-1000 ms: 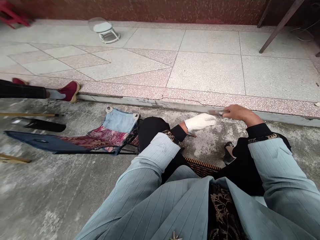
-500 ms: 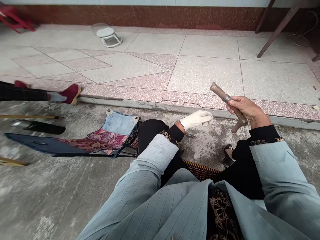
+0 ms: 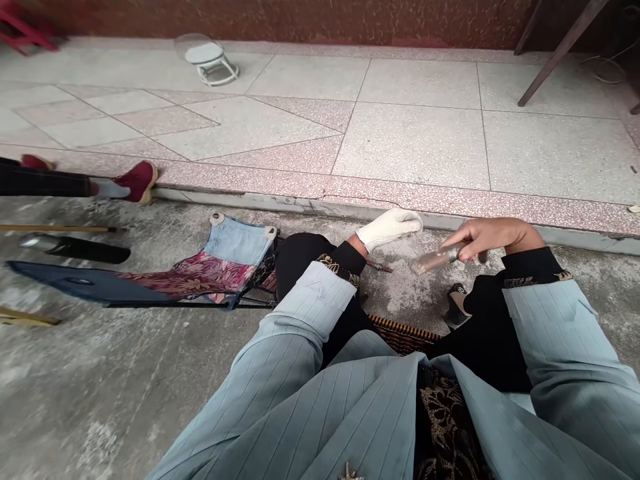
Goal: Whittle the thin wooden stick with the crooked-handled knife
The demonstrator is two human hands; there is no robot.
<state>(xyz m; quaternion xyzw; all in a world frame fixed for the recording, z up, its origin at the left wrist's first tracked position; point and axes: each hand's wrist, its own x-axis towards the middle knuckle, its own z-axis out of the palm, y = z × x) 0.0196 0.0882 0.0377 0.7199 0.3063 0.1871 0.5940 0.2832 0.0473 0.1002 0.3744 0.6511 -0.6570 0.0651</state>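
My left hand [image 3: 390, 228] wears a white knitted glove and is held out in front of my left knee. Its fingers are curled together; anything between them is too small or hidden to make out. A thin rod-like piece [image 3: 379, 266] shows just below the glove. My bare right hand [image 3: 493, 238] is wrapped round a brown, bent stick-like tool [image 3: 429, 261] with a silver band near its middle. The tool's blurred end points left and down, below the glove and apart from it. Part of its other end is behind my hand.
A low folding chair with patterned cloth [image 3: 215, 273] stands to my left, near a dark bottle-like object [image 3: 75, 247]. Another person's red shoe [image 3: 137, 182] rests at the step edge [image 3: 280, 203]. A white stool [image 3: 213, 63] stands on the tiles. Woven wicker [image 3: 405, 335] shows beneath me.
My right hand has moved down and turned, swinging the tool from raised to nearly level, its end now lower and closer to the glove. My left hand stays almost in place.
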